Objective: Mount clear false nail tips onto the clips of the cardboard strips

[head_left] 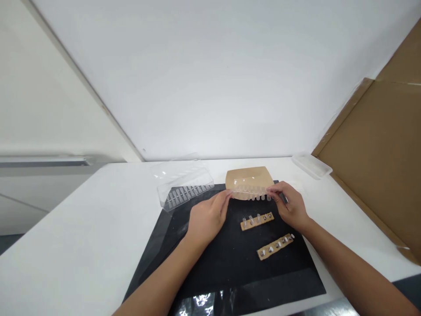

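Note:
My left hand [207, 217] and my right hand [289, 204] each pinch one end of a clear plastic strip of nail tips [251, 192], held a little above a black mat [230, 259]. Behind the strip lies a tan paper tray [249, 177]. On the mat below the strip sit two tan wooden holders: the nearer-to-strip one [257, 220] carries upright clear tips, the other [275, 246] carries small round studs.
A clear plastic box [184, 188] with rows of nail tips lies at the mat's far left corner. A small white tray [312, 165] sits at the back right. A large cardboard sheet [378, 153] leans on the right. The white table [82, 245] meets a white wall.

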The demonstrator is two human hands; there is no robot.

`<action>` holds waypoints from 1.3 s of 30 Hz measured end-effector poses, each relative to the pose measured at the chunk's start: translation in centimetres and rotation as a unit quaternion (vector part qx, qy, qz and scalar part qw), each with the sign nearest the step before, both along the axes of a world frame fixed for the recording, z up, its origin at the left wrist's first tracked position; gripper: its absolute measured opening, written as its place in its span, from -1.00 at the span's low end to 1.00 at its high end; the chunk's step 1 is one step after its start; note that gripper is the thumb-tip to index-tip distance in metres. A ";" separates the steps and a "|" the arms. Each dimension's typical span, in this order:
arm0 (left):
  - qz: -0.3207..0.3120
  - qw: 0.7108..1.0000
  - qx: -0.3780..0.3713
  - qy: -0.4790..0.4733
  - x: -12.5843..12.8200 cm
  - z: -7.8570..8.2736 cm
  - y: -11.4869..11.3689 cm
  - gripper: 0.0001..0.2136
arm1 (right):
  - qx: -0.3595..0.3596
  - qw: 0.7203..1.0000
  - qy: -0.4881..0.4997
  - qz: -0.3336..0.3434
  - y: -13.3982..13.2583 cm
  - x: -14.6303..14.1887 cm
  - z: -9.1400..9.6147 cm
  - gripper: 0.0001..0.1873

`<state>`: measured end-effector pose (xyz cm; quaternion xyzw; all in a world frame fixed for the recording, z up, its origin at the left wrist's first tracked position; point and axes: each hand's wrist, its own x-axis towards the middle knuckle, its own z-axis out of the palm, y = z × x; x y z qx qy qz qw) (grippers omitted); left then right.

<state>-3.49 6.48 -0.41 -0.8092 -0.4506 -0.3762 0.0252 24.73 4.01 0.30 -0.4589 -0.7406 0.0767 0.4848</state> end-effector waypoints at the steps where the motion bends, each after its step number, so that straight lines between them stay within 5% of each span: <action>1: 0.007 1.000 0.001 0.002 0.0 0.1 0.0 -0.77 | 0.005 1.000 -0.005 0.000 0.0 0.0 0.1 -0.86; 5: -0.001 0.998 -0.051 -0.036 0.0 0.0 0.2 -0.76 | 0.023 1.000 -0.013 0.003 -0.3 -0.2 0.3 -0.85; 9: -0.077 0.983 -0.122 -0.112 -0.1 -0.2 0.6 -0.75 | 0.027 1.000 -0.004 -0.002 -0.2 -0.1 0.2 -0.86; 15: -0.166 0.973 -0.073 -0.144 -0.3 -0.2 0.8 -0.72 | 0.051 0.999 -0.004 -0.019 0.4 0.6 0.0 -0.86; 22: -0.112 0.985 -0.025 -0.130 -0.3 -0.5 1.0 -0.80 | 0.095 0.995 -0.028 -0.005 0.6 0.7 0.2 -0.84; 30: -0.084 0.970 -0.146 -0.173 -0.2 -0.7 1.2 -0.77 | 0.091 0.995 -0.047 -0.012 0.7 0.8 0.0 -0.84; 35: -0.067 0.944 -0.228 -0.228 0.0 0.1 1.1 -0.70 | 0.093 0.994 -0.056 -0.026 0.7 0.9 -0.1 -0.85; 39: -0.084 0.895 -0.305 -0.314 0.2 0.5 1.1 -0.64 | 0.064 0.995 -0.046 -0.055 0.7 1.1 -0.3 -0.88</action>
